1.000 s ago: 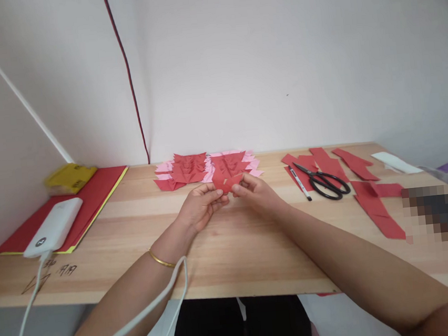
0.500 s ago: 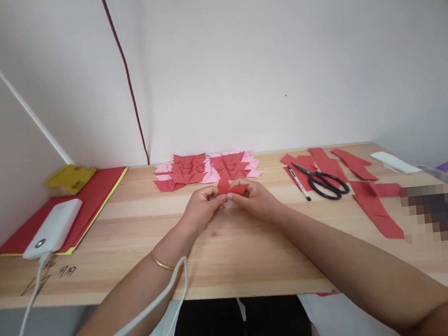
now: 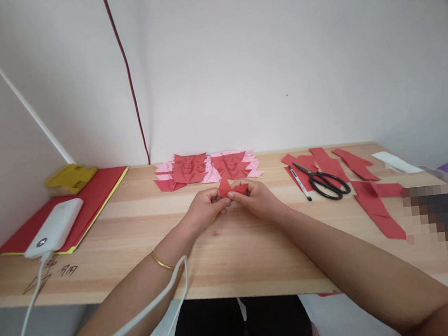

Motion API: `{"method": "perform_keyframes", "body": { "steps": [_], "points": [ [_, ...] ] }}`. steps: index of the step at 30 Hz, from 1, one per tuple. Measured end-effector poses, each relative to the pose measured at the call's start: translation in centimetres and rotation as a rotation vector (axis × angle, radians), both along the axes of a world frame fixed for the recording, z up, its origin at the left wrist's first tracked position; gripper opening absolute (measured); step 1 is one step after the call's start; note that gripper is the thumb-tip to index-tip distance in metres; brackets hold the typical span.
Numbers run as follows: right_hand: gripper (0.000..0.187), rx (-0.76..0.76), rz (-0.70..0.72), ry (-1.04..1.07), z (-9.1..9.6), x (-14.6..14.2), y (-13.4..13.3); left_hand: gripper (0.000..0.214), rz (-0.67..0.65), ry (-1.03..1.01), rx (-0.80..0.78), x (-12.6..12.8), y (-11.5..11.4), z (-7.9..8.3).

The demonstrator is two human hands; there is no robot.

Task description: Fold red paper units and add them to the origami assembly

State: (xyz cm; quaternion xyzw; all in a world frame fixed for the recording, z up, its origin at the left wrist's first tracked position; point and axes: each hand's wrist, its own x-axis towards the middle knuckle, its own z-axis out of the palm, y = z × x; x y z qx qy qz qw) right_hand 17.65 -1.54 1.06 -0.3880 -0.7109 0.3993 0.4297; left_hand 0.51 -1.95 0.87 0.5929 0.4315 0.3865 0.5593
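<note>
Between both hands, just above the table's middle, is a small piece of folded red paper with one point upward and another toward the right. My left hand pinches its left side between thumb and fingers. My right hand grips the right side, its thumb pressed on the front near the left thumb. Part of the paper is hidden behind the fingers. Right behind the hands, rows of folded red paper pieces and pink paper pieces lie against the wall.
Black-handled scissors, a white pen and cut red paper strips lie at the right. On the left, a white power bank with a cable rests on red sheets beside a yellow packet. The cable crosses over my left forearm.
The paper's upper point has turned slightly and looks sharper now. My thumbs have shifted a little on it; both hands keep their grip in nearly the same place.
</note>
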Motion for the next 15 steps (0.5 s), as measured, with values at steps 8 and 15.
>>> {"method": "perform_keyframes", "body": {
  "steps": [8,15],
  "points": [
    [0.02,-0.018,0.046,0.035,0.1,0.1,0.0,0.026,-0.009,-0.066,-0.017,0.2,-0.2,0.3],
    [0.013,-0.063,0.04,0.043,-1.0,0.0,0.3,0.025,0.066,-0.023,0.036,0.2,-0.1,0.2]
  ]
}}
